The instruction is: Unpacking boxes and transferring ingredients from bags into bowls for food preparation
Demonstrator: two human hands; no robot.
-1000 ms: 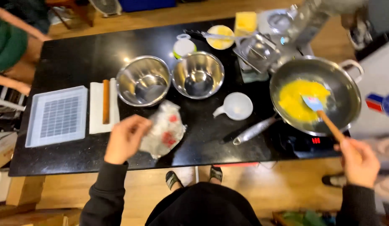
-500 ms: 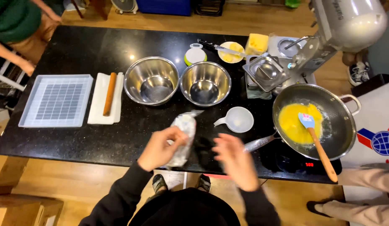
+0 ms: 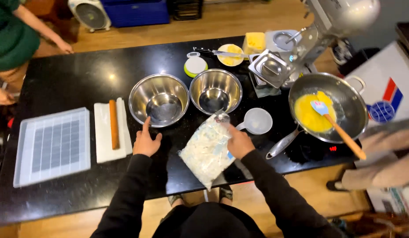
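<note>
My right hand point(image 3: 239, 142) grips a clear plastic bag of white pieces point(image 3: 207, 150) and holds it tilted just above the black counter point(image 3: 68, 83), its top corner near the right steel bowl point(image 3: 216, 91). My left hand point(image 3: 146, 141) rests on the counter with fingers apart, one fingertip touching the rim of the left steel bowl point(image 3: 159, 99). Both bowls look empty. A steel pan point(image 3: 330, 107) with yellow melted stuff stands to the right, with a blue spatula with a wooden handle point(image 3: 336, 128) leaning in it.
A white measuring cup point(image 3: 256, 121) lies between bag and pan. At left lie a gridded tray point(image 3: 52, 145) and a wooden rolling pin point(image 3: 113, 124) on a white cloth. A stand mixer point(image 3: 332, 22) and small dishes stand at the back. Other people stand at the far left point(image 3: 15, 35) and right point(image 3: 385, 154).
My right hand let go of the spatula, which now rests in the pan, and took the bag. My left hand released the bag and moved to the left bowl's rim.
</note>
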